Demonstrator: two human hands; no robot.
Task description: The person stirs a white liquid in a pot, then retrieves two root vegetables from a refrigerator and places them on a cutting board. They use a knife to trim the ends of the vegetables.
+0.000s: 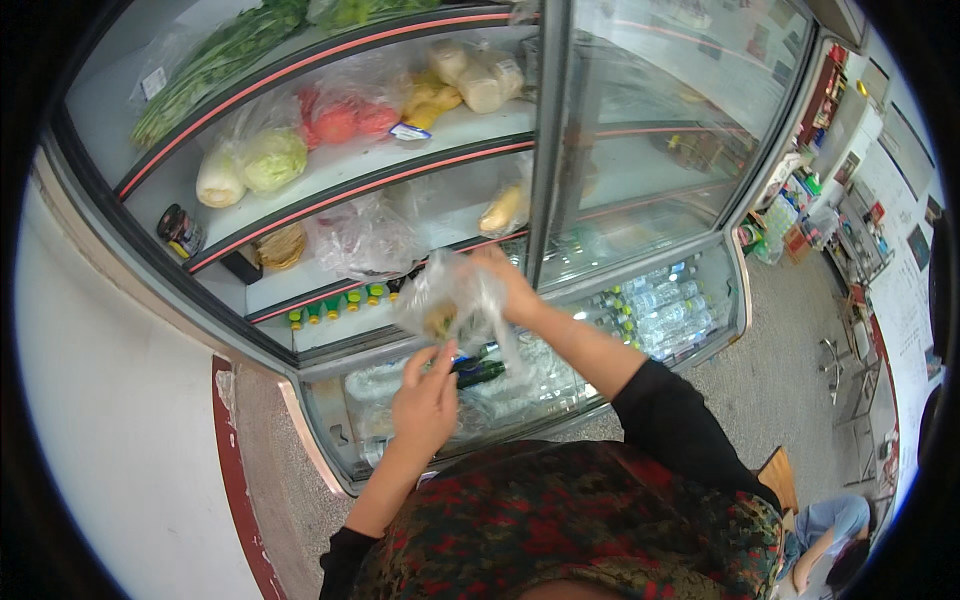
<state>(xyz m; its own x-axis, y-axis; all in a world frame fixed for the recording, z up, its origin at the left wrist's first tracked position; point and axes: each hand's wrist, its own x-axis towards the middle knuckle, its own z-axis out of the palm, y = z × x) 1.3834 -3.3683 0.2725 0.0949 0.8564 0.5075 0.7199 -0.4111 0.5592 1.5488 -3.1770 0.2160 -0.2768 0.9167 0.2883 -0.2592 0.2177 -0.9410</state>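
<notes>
A thin clear plastic bag hangs in front of the open part of a display fridge. Something small, brownish and green, shows through its plastic, too blurred to name. My right hand grips the bag near its top on the right side. Below it, my left hand has its fingertips at the bag's lower edge; whether they pinch the plastic is unclear. Behind the bag, another plastic bag lies on a lower shelf, beside a stack of round, flat tan pieces.
Upper shelves hold bagged cabbage, red produce and leafy greens. A dark jar stands at left. Bottles fill the glass-topped lower case. A sliding glass door covers the right half. A person sits behind at right.
</notes>
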